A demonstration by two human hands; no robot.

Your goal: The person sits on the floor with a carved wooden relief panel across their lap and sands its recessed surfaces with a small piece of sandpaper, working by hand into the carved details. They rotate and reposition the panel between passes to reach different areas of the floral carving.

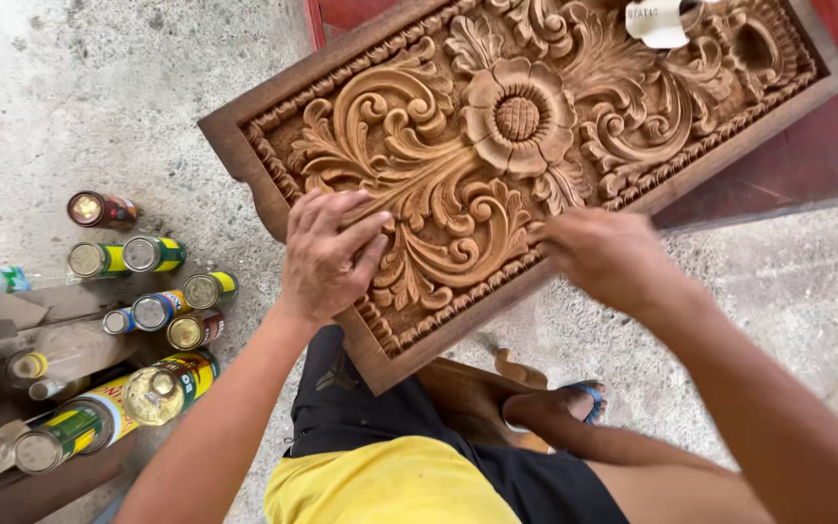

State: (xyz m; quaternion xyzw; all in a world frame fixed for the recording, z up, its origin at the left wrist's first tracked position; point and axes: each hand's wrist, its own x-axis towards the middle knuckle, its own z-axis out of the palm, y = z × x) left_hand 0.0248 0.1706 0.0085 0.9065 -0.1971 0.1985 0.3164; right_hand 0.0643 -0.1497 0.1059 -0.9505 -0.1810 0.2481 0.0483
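A woodcarving workshop: carved floral panel (526, 146), bare concrete floor (109, 87), clustered finish bottles (138, 320).

Hidden / cut off / blurred

Carved wood panel (497, 146): far corner runs off top edge; near-left scrollwork covered by left hand (327, 257), near rim partly covered by right hand (603, 257), which is motion-blurred, so fingertips unclear & can't tell if it pinches anything. White paper scrap (659, 21) cut by top edge, print too small to tell. Bottles and cans (138, 330) at left: some half under clutter, contents can't tell. Wooden stool (467, 398) mostly under panel & legs. Foot in blue sandal (560, 403) partly hidden by right forearm.
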